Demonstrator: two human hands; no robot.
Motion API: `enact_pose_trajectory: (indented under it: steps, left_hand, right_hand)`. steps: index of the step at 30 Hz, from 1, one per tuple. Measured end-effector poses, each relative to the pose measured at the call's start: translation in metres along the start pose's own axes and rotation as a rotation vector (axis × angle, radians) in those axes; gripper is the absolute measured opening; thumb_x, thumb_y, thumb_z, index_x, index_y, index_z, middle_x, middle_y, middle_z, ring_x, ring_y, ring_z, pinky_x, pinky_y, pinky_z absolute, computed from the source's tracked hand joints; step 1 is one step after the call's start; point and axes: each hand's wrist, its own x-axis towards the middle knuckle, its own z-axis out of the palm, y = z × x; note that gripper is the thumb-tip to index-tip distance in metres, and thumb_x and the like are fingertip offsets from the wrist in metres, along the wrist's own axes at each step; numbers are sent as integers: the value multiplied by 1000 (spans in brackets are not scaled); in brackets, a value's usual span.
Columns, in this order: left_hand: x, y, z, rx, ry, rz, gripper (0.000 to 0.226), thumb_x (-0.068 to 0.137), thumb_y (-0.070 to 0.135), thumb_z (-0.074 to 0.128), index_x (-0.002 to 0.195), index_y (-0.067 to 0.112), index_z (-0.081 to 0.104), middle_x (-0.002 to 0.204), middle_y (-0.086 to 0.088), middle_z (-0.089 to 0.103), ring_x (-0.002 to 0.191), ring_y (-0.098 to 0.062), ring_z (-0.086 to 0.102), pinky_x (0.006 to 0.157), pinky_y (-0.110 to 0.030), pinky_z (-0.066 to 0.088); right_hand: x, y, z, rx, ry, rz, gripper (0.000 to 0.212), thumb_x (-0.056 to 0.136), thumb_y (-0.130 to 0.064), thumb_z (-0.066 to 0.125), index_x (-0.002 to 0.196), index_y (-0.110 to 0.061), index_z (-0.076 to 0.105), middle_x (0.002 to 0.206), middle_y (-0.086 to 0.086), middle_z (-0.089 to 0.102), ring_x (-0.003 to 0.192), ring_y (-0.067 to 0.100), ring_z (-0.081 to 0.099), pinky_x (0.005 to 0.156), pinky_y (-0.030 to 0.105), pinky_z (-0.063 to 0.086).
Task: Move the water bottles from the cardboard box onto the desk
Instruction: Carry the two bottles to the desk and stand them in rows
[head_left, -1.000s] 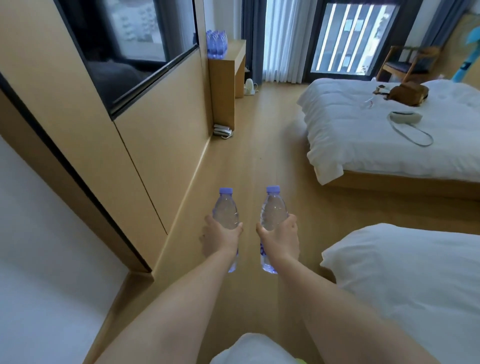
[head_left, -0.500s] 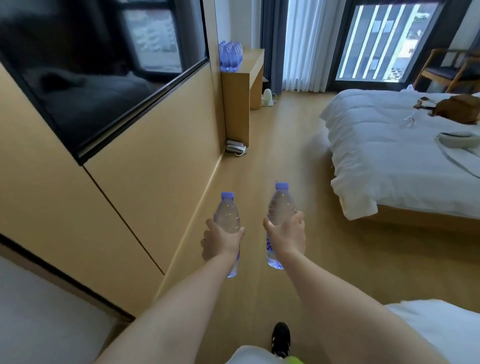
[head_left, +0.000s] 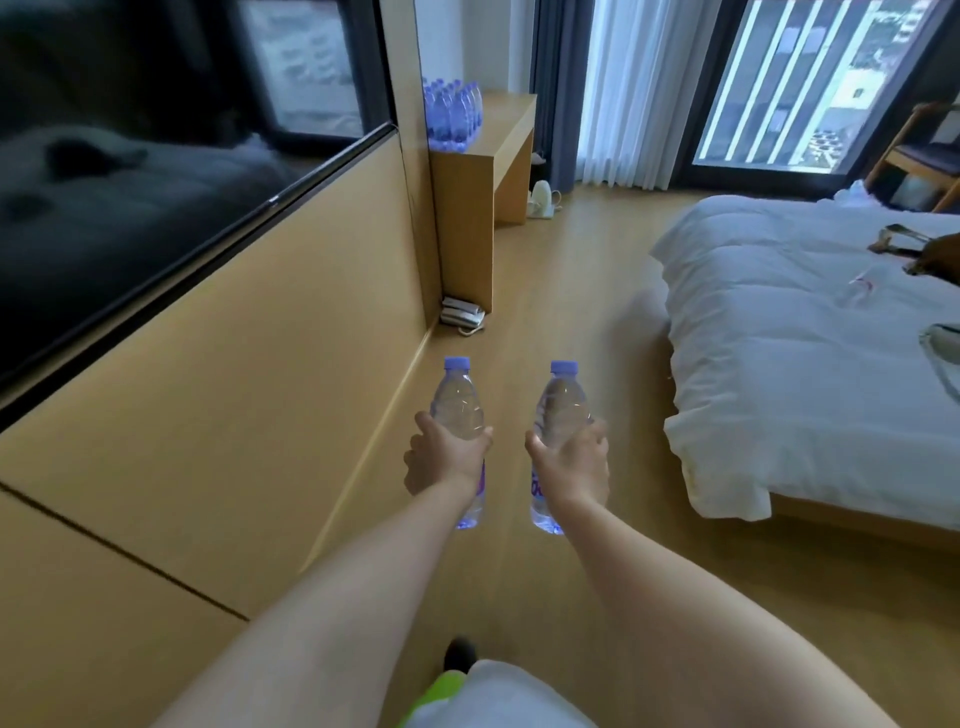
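Two bottles are in transit, one per hand. The left hand wraps around the middle of the left water bottle, thumb across the front; the right hand grips the right water bottle the same way. Both bottles are held upright, blue caps up, side by side with a gap between them, above the wooden floor.

Outward from the hands, a wood-panelled wall with a dark glass panel runs along the left. A telephone lies on the floor at the foot of the desk, where a cluster of bottles already stands at the near end. The bed with its white duvet sits to the right.

Compared with a second ago, the desk and its cluster loom larger and nearer, the bed has slid rightward, and a dark shoe shows below. I judge the person is walking toward the desk, mid-carry, with the grips unchanged. The cardboard box is not in view. Placement beside the standing cluster looks like the next step.
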Motion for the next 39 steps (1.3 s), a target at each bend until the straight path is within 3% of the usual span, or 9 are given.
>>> enact_pose_trajectory:
  steps: [7,20,32,39]
  left_hand:
    - [109,80,81,71,-37,42,77,71,59,69,125,15,37,122,-11,57,115,-34,52,86,-40,43]
    - [310,276,171,150,-79,172,72,71,58,69,120,16,38,118,-10,57,113,-32,51,80,-38,42]
    - [467,424,287,188,-36,119,78,71,58,69,129,17,38,122,-8,58,114,-31,52,84,-39,45]
    - [558,534,329,148,26,125,66,69,54,72,112,15,40,110,-11,61,102,-33,58,74,-38,47]
  right_hand:
    - [138,-26,34,-29,20,40,74,80,-49,66,132,-9,32,131,10,48,113,32,55,91,50,49]
    - [401,-141,72,-2,123,128,77,79,-50,67,134,-8,32,131,12,48,115,33,53,92,50,48]
    - [656,-187,99,-97,44,99,68,81,-50,64,125,-7,35,129,12,49,115,34,53,86,42,47]
    - [805,-262,103,-75,-7,5,64,80,-47,61,126,-9,35,130,8,48,114,33,54,86,41,45]
